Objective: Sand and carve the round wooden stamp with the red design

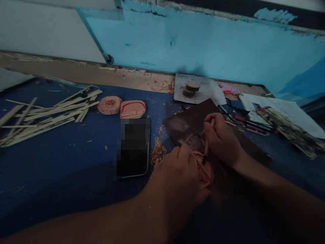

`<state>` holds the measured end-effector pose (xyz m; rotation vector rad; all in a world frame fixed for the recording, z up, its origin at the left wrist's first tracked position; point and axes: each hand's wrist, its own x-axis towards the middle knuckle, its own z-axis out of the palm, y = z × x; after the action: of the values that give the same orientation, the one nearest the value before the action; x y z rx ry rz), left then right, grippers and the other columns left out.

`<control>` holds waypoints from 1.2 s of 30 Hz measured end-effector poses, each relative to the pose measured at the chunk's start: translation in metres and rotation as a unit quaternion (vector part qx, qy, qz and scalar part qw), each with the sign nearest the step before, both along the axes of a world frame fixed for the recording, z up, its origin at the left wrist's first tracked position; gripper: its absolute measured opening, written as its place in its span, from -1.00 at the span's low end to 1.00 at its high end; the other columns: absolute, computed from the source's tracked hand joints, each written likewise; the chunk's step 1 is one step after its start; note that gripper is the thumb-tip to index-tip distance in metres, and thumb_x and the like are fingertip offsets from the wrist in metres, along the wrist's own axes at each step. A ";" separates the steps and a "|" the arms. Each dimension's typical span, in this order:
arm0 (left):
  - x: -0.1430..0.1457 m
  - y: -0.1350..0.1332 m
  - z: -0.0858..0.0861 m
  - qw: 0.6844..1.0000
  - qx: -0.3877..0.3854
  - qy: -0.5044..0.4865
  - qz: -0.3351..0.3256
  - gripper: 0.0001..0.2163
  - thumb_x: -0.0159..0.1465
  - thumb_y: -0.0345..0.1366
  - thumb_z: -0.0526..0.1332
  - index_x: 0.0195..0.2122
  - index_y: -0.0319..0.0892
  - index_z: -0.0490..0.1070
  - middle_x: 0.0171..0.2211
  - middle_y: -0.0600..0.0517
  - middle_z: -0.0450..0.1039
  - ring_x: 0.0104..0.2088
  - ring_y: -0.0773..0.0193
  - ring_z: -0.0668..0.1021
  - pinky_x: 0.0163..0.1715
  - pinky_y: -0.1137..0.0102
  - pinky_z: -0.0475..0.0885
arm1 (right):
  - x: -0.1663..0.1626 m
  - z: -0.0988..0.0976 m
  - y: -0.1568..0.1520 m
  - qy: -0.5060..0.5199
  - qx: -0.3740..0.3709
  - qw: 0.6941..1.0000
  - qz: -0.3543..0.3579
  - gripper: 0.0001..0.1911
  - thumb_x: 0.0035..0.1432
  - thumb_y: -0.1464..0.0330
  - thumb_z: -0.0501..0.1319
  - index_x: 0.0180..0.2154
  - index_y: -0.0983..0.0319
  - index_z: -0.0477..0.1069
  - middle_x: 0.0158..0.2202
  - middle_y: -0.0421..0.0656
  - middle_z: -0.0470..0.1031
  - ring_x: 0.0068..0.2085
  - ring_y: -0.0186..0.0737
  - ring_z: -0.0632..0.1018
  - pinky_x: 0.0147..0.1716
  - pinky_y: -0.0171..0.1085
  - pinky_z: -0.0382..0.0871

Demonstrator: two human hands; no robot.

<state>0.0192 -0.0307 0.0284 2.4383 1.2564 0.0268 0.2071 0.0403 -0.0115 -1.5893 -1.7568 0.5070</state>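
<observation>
My left hand (177, 173) is closed around the left side of a round wooden piece (207, 169) with red painted lines on its face. In my right hand (220, 135) is a carving tool (206, 145) with a wooden handle, gripped in a fist. Its dark tip points down and meets the face of the wooden piece. Beneath both hands lies a dark brown board (185, 122), set at an angle. Part of the wooden piece is hidden behind my left fingers.
Wood shavings (157, 151) are heaped beside a phone (134, 149). Two red-marked wooden blocks, one carved with a flower (109, 103), sit behind it. Thin wooden strips (58, 113) spread at left. Two brown discs (191, 88) rest on paper; tools and a rough bark-like slab (291, 130) lie right.
</observation>
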 end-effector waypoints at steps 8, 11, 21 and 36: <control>-0.005 -0.001 0.000 0.999 0.003 -0.052 0.010 -0.60 0.21 -0.12 0.28 -0.02 -0.28 0.49 -0.05 -0.17 0.44 0.00 -0.08 0.44 0.06 0.02 0.46 | 0.003 0.014 -0.006 0.070 0.083 0.993 0.037 -0.89 0.43 0.29 0.10 -0.04 0.08 0.25 -0.55 -0.39 0.23 -0.65 -0.30 0.36 -0.64 -0.25 0.20; -0.009 0.002 0.004 0.995 -0.007 -0.095 -0.017 -0.39 0.11 -0.27 0.29 0.23 -0.27 0.35 0.13 -0.14 0.38 0.15 -0.06 0.36 0.19 0.06 0.39 | 0.003 0.015 -0.011 0.085 0.090 0.991 0.048 -0.86 0.43 0.31 0.11 0.00 0.09 0.25 -0.52 -0.39 0.23 -0.64 -0.33 0.35 -0.65 -0.27 0.19; -0.012 0.012 -0.008 0.993 -0.007 -0.117 -0.009 -0.43 0.13 -0.15 0.39 0.17 -0.14 0.37 0.11 -0.08 0.41 0.11 -0.03 0.41 0.14 0.02 0.41 | -0.005 0.019 -0.024 0.153 0.119 0.975 0.111 -0.75 0.41 0.39 0.15 0.07 0.06 0.28 -0.45 -0.33 0.11 -0.51 -0.29 0.36 -0.54 -0.23 0.26; -0.006 0.019 -0.013 0.991 0.000 -0.132 0.013 -0.54 0.12 -0.09 0.37 0.00 -0.15 0.42 0.00 -0.09 0.38 0.04 -0.05 0.43 0.02 0.01 0.44 | -0.010 0.020 -0.023 0.073 0.110 0.968 0.214 -0.73 0.44 0.39 0.10 0.12 0.10 0.19 -0.44 -0.35 0.21 -0.51 -0.33 0.32 -0.48 -0.25 0.26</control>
<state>0.0137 -0.0119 0.0157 2.3261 1.1698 0.3450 0.1967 0.0175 0.0089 -0.9956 -1.9701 0.5893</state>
